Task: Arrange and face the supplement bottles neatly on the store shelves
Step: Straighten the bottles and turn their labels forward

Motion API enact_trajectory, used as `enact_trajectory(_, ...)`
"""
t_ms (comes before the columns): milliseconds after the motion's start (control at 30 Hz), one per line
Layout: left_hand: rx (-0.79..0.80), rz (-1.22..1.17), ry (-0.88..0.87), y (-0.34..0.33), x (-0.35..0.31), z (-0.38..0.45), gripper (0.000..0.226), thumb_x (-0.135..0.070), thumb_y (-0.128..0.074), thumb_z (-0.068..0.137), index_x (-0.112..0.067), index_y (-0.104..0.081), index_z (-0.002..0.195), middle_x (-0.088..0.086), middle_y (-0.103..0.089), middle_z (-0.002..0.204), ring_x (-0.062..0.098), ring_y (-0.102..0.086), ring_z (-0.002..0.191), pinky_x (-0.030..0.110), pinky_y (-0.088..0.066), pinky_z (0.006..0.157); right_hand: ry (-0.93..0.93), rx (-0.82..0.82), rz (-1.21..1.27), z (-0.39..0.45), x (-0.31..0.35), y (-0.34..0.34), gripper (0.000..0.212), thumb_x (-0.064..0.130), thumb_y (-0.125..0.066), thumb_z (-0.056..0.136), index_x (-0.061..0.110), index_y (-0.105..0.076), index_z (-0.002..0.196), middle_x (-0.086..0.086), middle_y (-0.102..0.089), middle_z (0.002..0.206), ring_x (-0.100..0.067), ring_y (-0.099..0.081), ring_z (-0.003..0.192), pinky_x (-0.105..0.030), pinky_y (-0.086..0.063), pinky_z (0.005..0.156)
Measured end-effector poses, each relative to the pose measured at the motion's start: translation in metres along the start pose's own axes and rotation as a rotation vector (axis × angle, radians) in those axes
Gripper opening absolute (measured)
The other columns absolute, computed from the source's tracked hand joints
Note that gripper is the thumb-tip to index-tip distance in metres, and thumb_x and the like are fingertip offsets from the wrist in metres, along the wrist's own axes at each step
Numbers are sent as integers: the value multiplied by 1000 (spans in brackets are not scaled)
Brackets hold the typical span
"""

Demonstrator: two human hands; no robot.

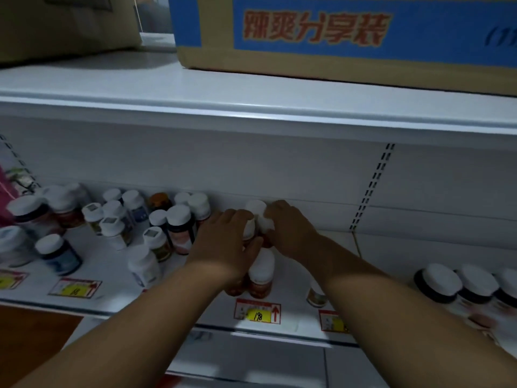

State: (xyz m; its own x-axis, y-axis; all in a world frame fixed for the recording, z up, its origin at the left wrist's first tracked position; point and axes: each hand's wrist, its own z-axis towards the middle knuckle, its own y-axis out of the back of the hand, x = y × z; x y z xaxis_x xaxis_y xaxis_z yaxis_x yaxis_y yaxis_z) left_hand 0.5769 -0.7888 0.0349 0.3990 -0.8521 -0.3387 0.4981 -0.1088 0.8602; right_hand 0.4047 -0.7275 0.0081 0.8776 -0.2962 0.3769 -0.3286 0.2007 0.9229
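Two hands, left hand and right hand, grip white-capped bottles.

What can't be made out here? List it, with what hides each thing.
Head view only:
- White-capped amber bottles: labels blurred; left hand and right hand cover their upper parts.
- Small gold-labelled bottle: the right forearm hides most of it.
- Dark-collared white-capped bottles: row cut off by the right edge.

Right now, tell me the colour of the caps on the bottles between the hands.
White caps, best seen in the head view.
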Motion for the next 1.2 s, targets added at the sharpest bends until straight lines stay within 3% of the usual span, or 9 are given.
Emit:
enact_trajectory(167, 65, -22, -14, -8, 7, -2, 44, -40, -62, 87, -15, -57, 123, 8, -58, 115, 31, -51, 106, 43, -42, 90, -109, -80, -22, 11, 2, 1, 38, 19, -71, 77, 5, -51, 107, -15, -41, 114, -34, -55, 91, -40, -48, 77)
enact_trajectory(233, 112, -18, -50, -11, 11, -4, 46, -47, -57, 87, -19, -56, 124, 5, -57, 114, 28, -50, 106, 41, -41, 91, -151, -83, 46, 10, -2, 6, 42, 21, -69, 80, 8, -49, 115, -14, -41, 116, -33, -55, 93, -37, -47, 76)
enact_trajectory(367, 218, 15, -128, -17, 19, -5, 57, -66, -43, 83, -28, -50, 125, -6, -53, 112, 19, -47, 103, 31, -34, 85, -305, -270, 220, -5, -19, 28, 34, 29, -62, 87, 15, -56, 117, -6, -57, 112, -24, -58, 99, -23, -35, 71)
enact_trajectory(533, 332, 90, -184, -32, 23, -5, 73, -74, -41, 79, -30, -39, 137, -5, -52, 127, 20, -47, 112, 33, -33, 89, -372, -348, 253, -34, -27, 54, 41, 53, -57, 86, 21, -60, 112, 7, -53, 100, -13, -54, 93, -24, -35, 72)
enact_trajectory(667, 354, 196, -233, -37, 22, -5, 66, -71, -45, 79, -30, -39, 131, -2, -54, 124, 23, -48, 107, 36, -33, 83, -339, -334, 231, -51, -16, 55, 45, 62, -61, 78, 23, -57, 101, 8, -56, 96, -7, -55, 84, -21, -36, 59)
enact_trajectory(833, 345, 233, -290, -39, 21, -5, 61, -64, -54, 76, -28, -41, 123, -4, -56, 117, 22, -50, 103, 34, -29, 76, -221, -150, 156, -69, -5, 44, 42, 49, -76, 72, 23, -54, 96, 7, -56, 92, -7, -51, 79, -17, -34, 58)
enact_trajectory(967, 321, 233, -285, -40, 21, -6, 60, -64, -56, 77, -26, -43, 122, -2, -57, 116, 22, -50, 102, 35, -32, 78, -206, -23, 79, -70, 5, 29, 44, 48, -78, 69, 25, -53, 97, 9, -54, 92, -5, -49, 78, -20, -29, 56)
enact_trajectory(1067, 318, 252, -267, -42, 22, -7, 62, -64, -55, 79, -24, -43, 125, -1, -56, 120, 23, -49, 105, 36, -32, 81, -182, 56, 13, -68, 10, 10, 49, 47, -75, 73, 27, -49, 110, 3, -51, 101, -15, -50, 88, -26, -30, 61)
enact_trajectory(1200, 318, 274, -236, -42, 23, -7, 69, -67, -54, 79, -22, -40, 130, 1, -54, 126, 25, -48, 110, 37, -32, 86, -182, 73, 0, -68, 11, -2, 48, 51, -72, 74, 29, -48, 108, 7, -38, 90, -14, -43, 81, -19, -26, 57)
